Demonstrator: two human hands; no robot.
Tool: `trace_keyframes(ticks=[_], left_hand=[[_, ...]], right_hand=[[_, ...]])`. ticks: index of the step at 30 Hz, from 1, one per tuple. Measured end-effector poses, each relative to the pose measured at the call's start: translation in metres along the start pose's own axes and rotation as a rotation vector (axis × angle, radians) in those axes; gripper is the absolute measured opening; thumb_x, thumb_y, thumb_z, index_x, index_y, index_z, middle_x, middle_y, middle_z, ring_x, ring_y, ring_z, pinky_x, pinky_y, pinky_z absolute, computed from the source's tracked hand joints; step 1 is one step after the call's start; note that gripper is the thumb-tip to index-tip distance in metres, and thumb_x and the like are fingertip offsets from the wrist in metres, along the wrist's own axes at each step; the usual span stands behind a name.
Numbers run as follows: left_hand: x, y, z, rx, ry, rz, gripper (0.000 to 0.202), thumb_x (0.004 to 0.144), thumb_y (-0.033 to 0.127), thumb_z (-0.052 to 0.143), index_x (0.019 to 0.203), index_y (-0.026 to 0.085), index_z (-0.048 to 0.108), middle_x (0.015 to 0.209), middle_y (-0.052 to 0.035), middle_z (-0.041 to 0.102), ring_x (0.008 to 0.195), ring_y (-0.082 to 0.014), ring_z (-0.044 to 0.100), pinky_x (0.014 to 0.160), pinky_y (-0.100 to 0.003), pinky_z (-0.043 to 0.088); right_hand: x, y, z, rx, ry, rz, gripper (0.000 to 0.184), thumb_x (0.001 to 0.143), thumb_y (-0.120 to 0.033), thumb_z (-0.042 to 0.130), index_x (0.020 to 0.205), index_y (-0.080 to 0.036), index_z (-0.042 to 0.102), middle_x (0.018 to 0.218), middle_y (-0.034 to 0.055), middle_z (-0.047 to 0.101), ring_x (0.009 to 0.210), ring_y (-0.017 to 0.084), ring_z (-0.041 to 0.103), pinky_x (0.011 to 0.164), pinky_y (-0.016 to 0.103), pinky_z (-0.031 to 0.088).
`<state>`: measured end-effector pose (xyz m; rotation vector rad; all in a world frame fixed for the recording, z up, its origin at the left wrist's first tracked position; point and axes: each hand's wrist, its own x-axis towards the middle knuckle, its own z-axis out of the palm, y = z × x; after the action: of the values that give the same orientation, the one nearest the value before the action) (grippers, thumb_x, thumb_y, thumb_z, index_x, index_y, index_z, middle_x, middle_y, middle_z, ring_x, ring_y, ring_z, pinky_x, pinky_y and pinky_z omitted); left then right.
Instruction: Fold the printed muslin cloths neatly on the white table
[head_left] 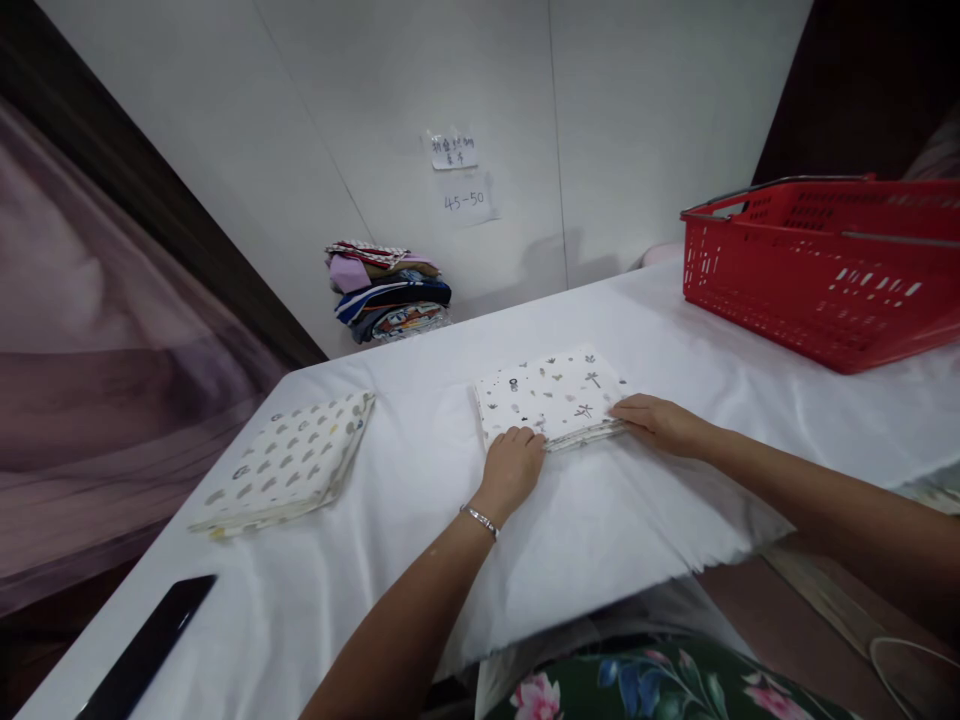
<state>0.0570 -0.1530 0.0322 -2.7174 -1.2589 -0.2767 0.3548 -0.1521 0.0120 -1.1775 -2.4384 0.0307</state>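
Note:
In front of me a white folded cloth [551,395] printed with small palm trees and animals lies flat on the table. My left hand [514,463], with a bracelet at the wrist, has its fingers curled over the near left edge of that cloth. At the near right corner, my right hand [660,424] grips the layered edge between fingers and thumb; the thumb is mostly hidden. Further left rests a second folded cloth [292,460], cream with grey cloud-like shapes, touched by neither hand.
A red plastic basket [795,285] stands at the right on the white-covered table [600,530]. Several folded fabrics form a pile [390,290] beyond the far edge, by the wall. A black phone-like object [150,645] lies near left. Handwritten notes [461,180] hang on the wall.

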Motion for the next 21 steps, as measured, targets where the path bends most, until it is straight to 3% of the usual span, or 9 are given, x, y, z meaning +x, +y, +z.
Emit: trace_keyframes(ticks=[8, 14, 21], left_hand=[[0.003, -0.002, 0.004, 0.018, 0.013, -0.021, 0.018, 0.092, 0.022, 0.041, 0.098, 0.02, 0.058, 0.092, -0.0037, 0.059, 0.086, -0.0187, 0.05, 0.072, -0.032, 0.039], [0.002, -0.002, 0.001, -0.016, 0.02, -0.001, 0.021, 0.089, 0.029, 0.049, 0.105, 0.019, 0.057, 0.096, -0.0044, 0.058, 0.089, -0.019, 0.051, 0.075, -0.032, 0.04], [0.002, -0.005, 0.003, -0.057, 0.025, -0.025, 0.02, 0.092, 0.027, 0.042, 0.101, 0.021, 0.059, 0.094, -0.0036, 0.059, 0.087, -0.0171, 0.051, 0.074, -0.031, 0.04]], right_hand=[[0.005, 0.004, -0.001, -0.031, -0.078, 0.053, 0.035, 0.09, -0.026, 0.037, 0.115, -0.022, 0.061, 0.115, 0.0086, 0.062, 0.104, 0.023, 0.057, 0.084, 0.037, 0.049], [0.004, 0.01, 0.003, -0.029, -0.054, 0.036, 0.035, 0.089, -0.024, 0.037, 0.114, -0.024, 0.062, 0.115, 0.0076, 0.062, 0.103, 0.023, 0.058, 0.082, 0.036, 0.05], [0.002, 0.012, 0.004, 0.012, -0.022, 0.064, 0.035, 0.088, -0.021, 0.038, 0.113, -0.024, 0.062, 0.113, 0.0078, 0.062, 0.1, 0.022, 0.059, 0.082, 0.037, 0.05]])
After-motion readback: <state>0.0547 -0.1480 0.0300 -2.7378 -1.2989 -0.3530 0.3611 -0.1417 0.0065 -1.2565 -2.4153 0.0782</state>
